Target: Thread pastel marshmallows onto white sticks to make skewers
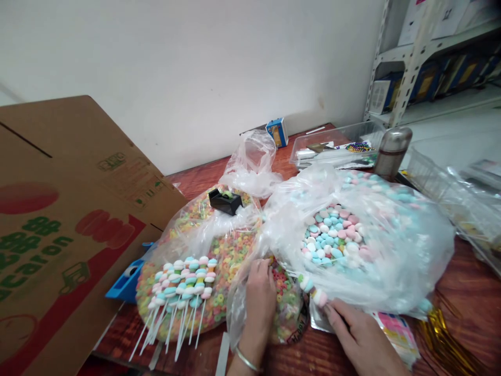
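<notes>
My right hand [348,325] pinches the lower end of a candy skewer [314,291], which is threaded with a green ring and pink, blue and white pieces. At the mouth of a smaller clear bag of ring candies [285,292], my left hand [261,292] has its fingers curled closed. Something orange shows by its fingertips, too small to make out. Just beyond my right hand, a large open plastic bag [399,235] holds pink, blue and white button-shaped candies [332,232]. Finished-looking skewers [186,282] lie in a pile on another bag of ring candies [230,250].
A cardboard box [78,219] leans in at the left, beside a blue tape dispenser [127,279]. A black tape dispenser [226,201] rests on the ring candy bag. Behind stand a clear tray [336,143] and a metal flask [392,152]. Gold ties [446,334] lie at right.
</notes>
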Tool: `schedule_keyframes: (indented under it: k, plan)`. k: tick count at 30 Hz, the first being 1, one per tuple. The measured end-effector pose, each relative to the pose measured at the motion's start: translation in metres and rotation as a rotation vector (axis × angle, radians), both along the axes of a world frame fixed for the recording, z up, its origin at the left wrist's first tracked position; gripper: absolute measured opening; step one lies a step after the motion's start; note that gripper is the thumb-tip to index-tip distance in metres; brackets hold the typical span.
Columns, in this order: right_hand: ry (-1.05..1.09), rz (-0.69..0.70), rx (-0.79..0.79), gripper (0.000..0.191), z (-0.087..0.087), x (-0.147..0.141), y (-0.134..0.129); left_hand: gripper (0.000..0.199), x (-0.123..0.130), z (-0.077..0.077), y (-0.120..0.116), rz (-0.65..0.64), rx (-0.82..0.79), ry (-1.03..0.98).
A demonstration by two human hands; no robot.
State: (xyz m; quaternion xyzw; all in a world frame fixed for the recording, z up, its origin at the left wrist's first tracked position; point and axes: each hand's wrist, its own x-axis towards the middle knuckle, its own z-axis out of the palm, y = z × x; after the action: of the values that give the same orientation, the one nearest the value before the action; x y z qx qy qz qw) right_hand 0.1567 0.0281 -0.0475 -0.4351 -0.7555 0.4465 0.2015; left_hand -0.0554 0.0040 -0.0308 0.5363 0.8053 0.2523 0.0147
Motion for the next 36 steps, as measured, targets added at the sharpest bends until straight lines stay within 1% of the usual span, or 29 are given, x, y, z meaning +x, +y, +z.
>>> schedule_keyframes:
  k: [2, 4, 6, 7, 9, 11, 13, 15, 17, 19, 21, 24, 26, 28, 31, 34, 36]
  plan:
    - [-0.003, 0.005, -0.005, 0.041, 0.000, 0.000, 0.001, 0.024, -0.009, -0.005, 0.011, 0.047, -0.108, 0.125]
    - [-0.024, 0.012, -0.005, 0.040, -0.001, 0.001, 0.001, 0.022, -0.013, -0.008, 0.018, 0.091, -0.154, 0.193]
    - [-0.053, 0.027, 0.002, 0.040, -0.002, 0.001, 0.001, 0.019, -0.012, -0.007, 0.021, 0.097, -0.137, 0.192]
    - [-0.066, 0.035, 0.008, 0.040, -0.002, 0.002, 0.001, 0.017, -0.010, -0.006, 0.021, 0.088, -0.106, 0.153]
    - [-0.085, 0.041, 0.027, 0.040, -0.001, 0.002, 0.001, 0.013, -0.006, 0.000, 0.019, 0.072, -0.021, -0.033]
    - [-0.098, 0.040, 0.044, 0.039, 0.001, 0.002, 0.002, 0.011, 0.001, 0.007, 0.016, 0.073, 0.038, -0.355]
    - [-0.112, 0.047, 0.049, 0.039, 0.004, 0.001, 0.002, 0.015, 0.009, 0.016, 0.013, 0.083, 0.047, -0.679]
    - [-0.123, 0.061, 0.053, 0.039, 0.005, 0.001, 0.003, 0.017, 0.018, 0.024, 0.010, 0.081, 0.049, -0.900]
    - [-0.135, 0.073, 0.060, 0.038, 0.005, 0.003, 0.003, 0.017, 0.026, 0.032, 0.009, 0.069, 0.049, -1.007]
    - [-0.144, 0.078, 0.071, 0.038, 0.003, 0.006, 0.003, 0.016, 0.032, 0.039, 0.010, 0.053, 0.037, -1.053]
    - [-0.145, 0.066, 0.093, 0.037, 0.000, 0.009, 0.001, 0.018, 0.036, 0.042, 0.012, 0.030, 0.036, -1.091]
    - [-0.106, 0.053, 0.182, 0.035, -0.003, 0.011, 0.000, 0.022, 0.040, 0.040, 0.018, 0.000, 0.100, -1.217]
    - [-0.042, 0.064, 0.260, 0.032, -0.005, 0.011, 0.001, 0.024, 0.047, 0.037, 0.023, -0.002, 0.177, -1.388]
    - [0.031, 0.066, 0.300, 0.031, -0.006, 0.010, 0.003, 0.025, 0.058, 0.035, 0.028, -0.024, 0.217, -1.589]
    - [0.103, 0.016, 0.268, 0.031, -0.008, 0.012, 0.009, 0.028, 0.078, 0.037, 0.034, -0.087, 0.233, -1.767]
    - [0.106, -0.090, 0.252, 0.031, -0.013, 0.016, 0.010, 0.027, 0.095, 0.039, 0.039, -0.096, 0.246, -1.840]
    - [0.080, -0.160, 0.255, 0.037, -0.019, 0.018, 0.009, 0.027, 0.105, 0.038, 0.043, -0.088, 0.223, -1.851]
